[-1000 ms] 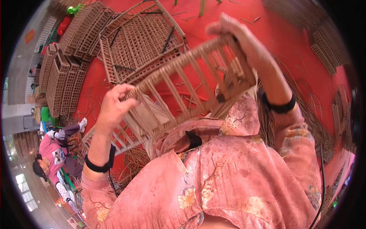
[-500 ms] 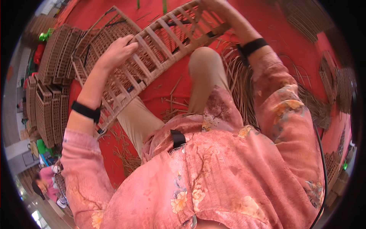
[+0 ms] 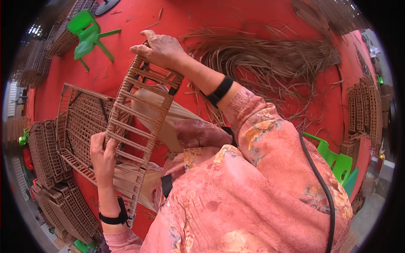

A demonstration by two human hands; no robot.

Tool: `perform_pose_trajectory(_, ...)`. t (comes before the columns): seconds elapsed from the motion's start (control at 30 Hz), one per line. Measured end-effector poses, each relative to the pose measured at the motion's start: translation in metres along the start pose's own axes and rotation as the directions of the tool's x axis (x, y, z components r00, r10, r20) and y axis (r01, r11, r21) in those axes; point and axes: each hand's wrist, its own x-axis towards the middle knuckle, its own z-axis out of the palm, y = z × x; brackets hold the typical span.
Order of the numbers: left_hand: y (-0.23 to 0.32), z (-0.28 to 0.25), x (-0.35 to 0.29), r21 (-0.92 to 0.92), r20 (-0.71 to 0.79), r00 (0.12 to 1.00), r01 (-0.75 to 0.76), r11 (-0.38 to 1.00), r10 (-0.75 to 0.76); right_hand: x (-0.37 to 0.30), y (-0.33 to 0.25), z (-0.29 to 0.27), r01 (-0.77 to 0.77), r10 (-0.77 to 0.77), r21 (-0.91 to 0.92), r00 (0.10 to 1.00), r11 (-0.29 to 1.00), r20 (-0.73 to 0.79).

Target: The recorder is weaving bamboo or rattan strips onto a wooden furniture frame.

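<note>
A brown woven basket point(image 3: 131, 122) stands on end over my knees. Its wide-slatted side faces up, and it runs from the upper middle toward the lower left. My right hand point(image 3: 159, 49) grips its far end, the fingers bent over the rim. Lower down, my left hand point(image 3: 103, 157) holds the near-left long edge, with the fingertips over the rim and the thumb side partly hidden. Just left of it, a second woven basket point(image 3: 86, 116) with a close-woven panel rests on the red floor.
Loose brown strands point(image 3: 270, 57) lie in a large heap at the upper right. A green chair point(image 3: 89, 37) is at the upper left, another green chair point(image 3: 335, 160) at my right. Stacked woven baskets point(image 3: 46, 149) line the left side; more stacked baskets point(image 3: 363, 105) stand at the right.
The held basket has swung from a slanting position to a steeper one, with its far end now further left. Both hands stay on it. The whole view has shifted, bringing the green chairs in.
</note>
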Motion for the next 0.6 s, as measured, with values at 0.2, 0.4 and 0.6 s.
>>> perform_pose_trajectory(0.2, -0.005, 0.015, -0.029, -0.003, -0.027, 0.998, -0.056, 0.998, 0.056, -0.06, 0.008, -0.006, -0.059, 0.074, 0.103, 0.986, 0.993, -0.152)
perform_pose_trajectory(0.4, -0.008, 0.007, -0.017, -0.002, -0.056, 0.997, -0.047, 0.999, 0.047, -0.044, 0.02, -0.018, 0.003, 0.004, 0.301, 1.0, 0.954, -0.023)
perform_pose_trajectory(0.6, -0.004, -0.004, -0.012, 0.105, -0.083, 0.993, -0.08, 0.991, 0.089, -0.045, 0.155, 0.015, -0.206, 0.541, 0.879, 0.838, 0.43, -0.069)
